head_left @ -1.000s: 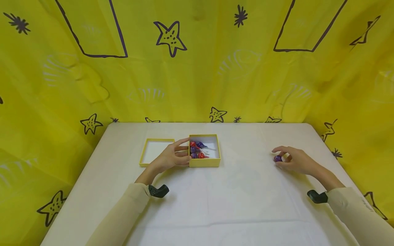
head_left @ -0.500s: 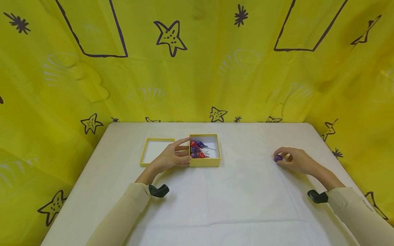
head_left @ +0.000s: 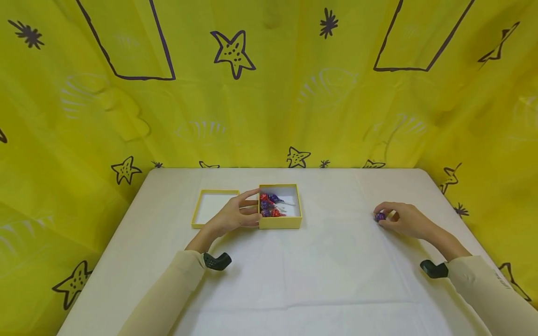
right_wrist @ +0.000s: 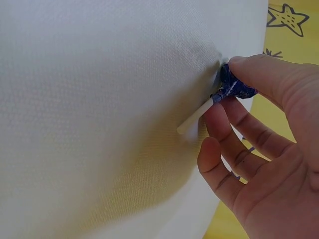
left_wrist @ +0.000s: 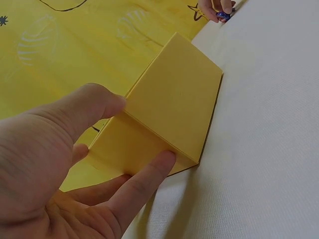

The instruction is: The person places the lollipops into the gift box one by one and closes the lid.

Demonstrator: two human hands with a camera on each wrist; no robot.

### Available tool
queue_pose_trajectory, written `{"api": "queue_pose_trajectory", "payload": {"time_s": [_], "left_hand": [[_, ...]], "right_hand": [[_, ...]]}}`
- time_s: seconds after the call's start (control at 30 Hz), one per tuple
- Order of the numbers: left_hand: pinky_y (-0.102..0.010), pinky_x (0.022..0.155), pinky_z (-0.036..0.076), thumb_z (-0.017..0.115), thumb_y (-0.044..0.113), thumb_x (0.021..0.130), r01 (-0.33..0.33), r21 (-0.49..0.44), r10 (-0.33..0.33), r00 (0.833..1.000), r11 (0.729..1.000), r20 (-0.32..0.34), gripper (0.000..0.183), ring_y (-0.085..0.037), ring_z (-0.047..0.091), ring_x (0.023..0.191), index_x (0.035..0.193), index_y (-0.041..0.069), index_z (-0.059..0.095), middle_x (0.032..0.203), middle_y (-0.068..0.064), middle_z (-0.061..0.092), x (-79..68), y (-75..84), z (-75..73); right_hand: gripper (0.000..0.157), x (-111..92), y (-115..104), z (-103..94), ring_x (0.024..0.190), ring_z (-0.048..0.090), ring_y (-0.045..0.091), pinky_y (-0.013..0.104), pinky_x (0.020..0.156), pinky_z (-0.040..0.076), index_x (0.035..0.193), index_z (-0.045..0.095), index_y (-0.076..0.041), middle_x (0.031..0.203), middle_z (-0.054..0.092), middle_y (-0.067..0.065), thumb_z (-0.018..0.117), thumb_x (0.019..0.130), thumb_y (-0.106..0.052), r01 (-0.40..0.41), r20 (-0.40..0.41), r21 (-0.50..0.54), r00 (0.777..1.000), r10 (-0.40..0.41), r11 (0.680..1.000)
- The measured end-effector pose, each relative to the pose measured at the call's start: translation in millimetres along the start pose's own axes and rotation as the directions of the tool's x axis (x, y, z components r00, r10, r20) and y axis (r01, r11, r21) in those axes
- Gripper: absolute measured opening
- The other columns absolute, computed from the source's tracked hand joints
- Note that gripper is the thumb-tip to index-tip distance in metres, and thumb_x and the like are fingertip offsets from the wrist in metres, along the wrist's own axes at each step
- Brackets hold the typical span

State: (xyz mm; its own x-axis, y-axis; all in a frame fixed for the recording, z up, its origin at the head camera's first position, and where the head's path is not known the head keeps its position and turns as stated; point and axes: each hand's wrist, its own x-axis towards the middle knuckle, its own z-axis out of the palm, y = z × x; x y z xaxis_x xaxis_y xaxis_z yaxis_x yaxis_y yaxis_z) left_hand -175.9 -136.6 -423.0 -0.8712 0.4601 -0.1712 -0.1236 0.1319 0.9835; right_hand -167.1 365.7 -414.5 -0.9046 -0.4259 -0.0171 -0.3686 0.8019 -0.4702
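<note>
In the head view, my right hand [head_left: 403, 218] pinches a purple-wrapped lollipop [head_left: 380, 216] at the right of the table. In the right wrist view, thumb and fingertips hold the candy's wrapped head [right_wrist: 234, 85], its white stick [right_wrist: 195, 117] pointing away from the palm near the cloth. My left hand [head_left: 233, 214] holds the left end of an open yellow box [head_left: 279, 223], thumb near the front corner, other fingers against the side wall [left_wrist: 134, 149]. Inside the box lie several red lollipops [head_left: 276, 212] and purple lollipops [head_left: 264, 205], sticks pointing right.
A shallow yellow-rimmed box lid [head_left: 208, 210], white inside, lies left of the box, partly behind my left hand. White cloth covers the table [head_left: 336, 275]. A yellow patterned curtain [head_left: 269, 112] stands along its back and sides.
My right thumb and fingers have closed on the purple lollipop; over the last half second they stay almost still. My left hand and the box keep their places.
</note>
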Motion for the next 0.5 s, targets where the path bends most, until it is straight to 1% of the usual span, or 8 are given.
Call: {"api": "queue_pose_trajectory", "payload": {"time_s": [0.2,0.3,0.5], "left_hand": [[-0.045,0.09,0.061,0.072,-0.003,0.094,-0.005,-0.012,0.005,1.0,1.0,0.006,0.083,-0.042,0.053,0.134,0.163,0.016,0.03,0.154,-0.028,0.041,-0.4,0.7,-0.7],[-0.045,0.091,0.061,0.071,-0.003,0.094,-0.011,-0.004,0.011,1.0,1.0,0.013,0.083,-0.043,0.052,0.135,0.163,0.016,0.029,0.155,-0.029,0.04,-0.2,0.6,-0.2],[-0.044,0.091,0.061,0.072,-0.002,0.094,-0.008,0.011,0.008,1.0,1.0,0.007,0.084,-0.044,0.051,0.135,0.163,0.016,0.029,0.156,-0.029,0.04,0.1,0.1,0.8]], "right_hand": [[0.025,1.4,-1.2,-1.5,0.072,0.056,0.012,0.024,0.062,0.049,0.113,0.07,-0.01,0.097,0.068,0.002,0.079,0.089,-0.008,-0.002,0.016,0.006,1.0,0.002,1.0],[0.025,2.5,-1.4,-3.0,0.073,0.055,0.012,0.024,0.062,0.049,0.112,0.07,-0.01,0.096,0.067,0.001,0.079,0.089,-0.007,-0.001,0.033,0.004,0.999,0.001,1.0],[0.024,7.3,-5.9,-9.0,0.072,0.055,0.011,0.024,0.062,0.05,0.11,0.069,-0.01,0.094,0.066,-0.002,0.08,0.088,-0.006,0.058,0.072,-0.011,0.996,-0.057,0.998]]}}
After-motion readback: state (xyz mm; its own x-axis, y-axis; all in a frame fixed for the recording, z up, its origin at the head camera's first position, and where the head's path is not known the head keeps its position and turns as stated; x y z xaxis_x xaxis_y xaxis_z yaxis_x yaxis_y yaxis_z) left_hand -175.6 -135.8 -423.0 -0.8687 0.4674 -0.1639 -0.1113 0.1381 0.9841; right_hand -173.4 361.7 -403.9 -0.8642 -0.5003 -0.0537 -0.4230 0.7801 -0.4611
